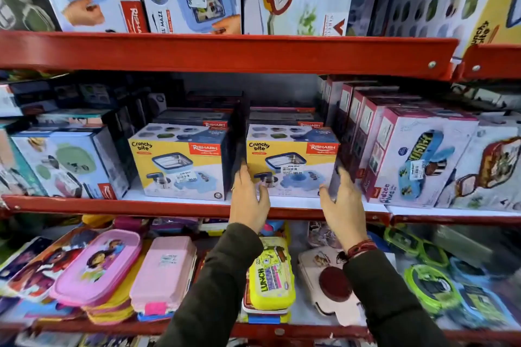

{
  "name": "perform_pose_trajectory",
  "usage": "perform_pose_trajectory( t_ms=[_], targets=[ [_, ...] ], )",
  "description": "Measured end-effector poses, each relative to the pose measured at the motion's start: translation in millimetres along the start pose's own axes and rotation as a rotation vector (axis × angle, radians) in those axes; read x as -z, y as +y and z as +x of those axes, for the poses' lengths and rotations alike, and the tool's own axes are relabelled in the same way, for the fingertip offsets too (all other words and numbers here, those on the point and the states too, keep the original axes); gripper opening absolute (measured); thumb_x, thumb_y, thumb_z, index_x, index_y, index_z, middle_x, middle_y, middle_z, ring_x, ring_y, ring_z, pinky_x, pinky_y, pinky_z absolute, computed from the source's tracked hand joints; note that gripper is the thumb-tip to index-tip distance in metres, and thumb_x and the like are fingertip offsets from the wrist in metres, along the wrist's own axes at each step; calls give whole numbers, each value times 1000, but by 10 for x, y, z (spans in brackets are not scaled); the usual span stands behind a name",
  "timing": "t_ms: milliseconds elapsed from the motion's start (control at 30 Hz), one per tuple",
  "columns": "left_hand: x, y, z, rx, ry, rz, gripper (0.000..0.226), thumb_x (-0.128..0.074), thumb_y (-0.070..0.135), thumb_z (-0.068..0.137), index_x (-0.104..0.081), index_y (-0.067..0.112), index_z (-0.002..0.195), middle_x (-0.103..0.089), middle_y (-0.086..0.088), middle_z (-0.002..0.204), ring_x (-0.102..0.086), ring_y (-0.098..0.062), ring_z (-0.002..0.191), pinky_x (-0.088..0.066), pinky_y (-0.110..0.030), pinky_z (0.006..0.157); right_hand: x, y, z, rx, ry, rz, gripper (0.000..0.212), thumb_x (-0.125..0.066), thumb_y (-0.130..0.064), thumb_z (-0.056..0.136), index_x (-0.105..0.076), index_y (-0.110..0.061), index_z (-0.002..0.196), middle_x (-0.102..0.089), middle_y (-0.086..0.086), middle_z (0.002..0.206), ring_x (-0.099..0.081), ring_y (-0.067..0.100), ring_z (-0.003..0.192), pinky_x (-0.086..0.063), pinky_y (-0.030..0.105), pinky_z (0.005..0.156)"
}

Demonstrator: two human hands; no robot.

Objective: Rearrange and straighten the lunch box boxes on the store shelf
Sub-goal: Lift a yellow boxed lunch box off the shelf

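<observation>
Box (290,160), yellow-fronted, between left hand (248,200) and right hand (342,207); fingers (242,175) straight, seemingly pressing its sides.

Crunchy bite, Rishabh on yellow carton (290,160), Lunch on yellow lunchbox (270,273)

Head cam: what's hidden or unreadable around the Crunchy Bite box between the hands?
- Head: right Crunchy Bite box lower corners, covered by left hand and right hand.
- Head: fine print on its price sticker, too small.
- Head: rear boxes, dark in shelf shadow.
</observation>
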State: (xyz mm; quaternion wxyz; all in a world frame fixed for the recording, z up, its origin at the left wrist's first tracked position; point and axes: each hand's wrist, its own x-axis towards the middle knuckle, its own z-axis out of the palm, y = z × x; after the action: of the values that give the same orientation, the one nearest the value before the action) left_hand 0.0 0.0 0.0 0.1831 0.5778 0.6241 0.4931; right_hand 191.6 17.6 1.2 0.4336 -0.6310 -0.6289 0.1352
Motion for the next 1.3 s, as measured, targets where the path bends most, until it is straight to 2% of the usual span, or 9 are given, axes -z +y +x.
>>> perform_pose_trajectory(
  t_ms=[100, 233, 367, 500, 600, 733, 867, 1067, 1300],
  targets=[
    [15, -5, 4, -3, 18, 38, 66, -51, 11, 101, -21, 7, 160, -33, -16, 162, -40, -34, 148, -32, -35, 120, -21, 60, 5, 42, -48, 22, 52, -60, -23, 96, -42, -15, 144, -63, 17, 136, -62, 38, 122, -55, 51, 96],
    [119, -55, -10, -71, -94, 34, 91, -68, 21, 90, -12, 14, 162, -29, -11, 157, -42, -31, 142, -35, -35, 120, 56, 108, -24, 37, -55, 134, 63, -69, -18, 92, -37, -16, 146, -54, 13, 143, -58, 32, 128, -53, 52, 103],
    [258, -86, -28, -182, -182, 3, 113, -76, 20, 81, 1, 24, 164, -24, -4, 151, -42, -20, 139, -32, -11, 115, 239, 99, -24, 99, -39, 211, 63, -65, -21, 97, -34, -18, 151, -43, 8, 153, -49, 25, 137, -50, 43, 107],
    [330, -36, -42, -264, -94, -67, 105, -72, 8, 87, -3, 29, 163, -28, 3, 148, -38, -14, 143, -36, -34, 123, 376, -39, -73, 162, 26, 352, 55, -66, -25, 98, -39, -24, 146, -50, -9, 141, -50, 14, 131, -47, 41, 109],
    [419, 47, -52, -300, -76, -162, 101, -72, 9, 91, -5, 35, 162, -35, 7, 150, -39, -8, 145, -35, -28, 122, 422, -105, -100, 171, 94, 441, 44, -67, -34, 96, -46, -24, 134, -61, -4, 130, -61, 21, 121, -51, 44, 105],
    [560, 178, -60, -279, -61, -288, 77, -72, 25, 93, -23, 35, 151, -42, 6, 152, -42, -9, 145, -37, -22, 120, 480, -139, -134, 146, 89, 585, 44, -69, -50, 84, -53, -39, 124, -69, -3, 123, -67, 17, 109, -55, 24, 92],
    [635, 281, -81, -234, -16, -418, 47, -68, 40, 93, -37, 32, 128, -55, 0, 138, -59, -15, 130, -53, -43, 109, 493, -49, -169, 233, 12, 585, 62, -72, -39, 82, -53, -25, 139, -66, 0, 136, -61, 18, 129, -49, 49, 112],
    [672, 229, -98, -283, -94, -295, 79, -81, 31, 78, -31, 31, 140, -50, 12, 140, -51, 4, 130, -44, -15, 108, 474, -14, -163, 288, 14, 491, 80, -75, -11, 78, -42, -33, 147, -58, 5, 142, -57, 13, 132, -48, 35, 114],
    [543, 146, 1, -275, 39, -211, 72, -62, 22, 93, -30, 38, 155, -49, 5, 150, -49, -22, 138, -48, -53, 111, 401, -25, -103, 225, 123, 465, 57, -76, -16, 90, -54, -26, 141, -68, 1, 129, -64, 21, 118, -54, 30, 94]
  ],
)
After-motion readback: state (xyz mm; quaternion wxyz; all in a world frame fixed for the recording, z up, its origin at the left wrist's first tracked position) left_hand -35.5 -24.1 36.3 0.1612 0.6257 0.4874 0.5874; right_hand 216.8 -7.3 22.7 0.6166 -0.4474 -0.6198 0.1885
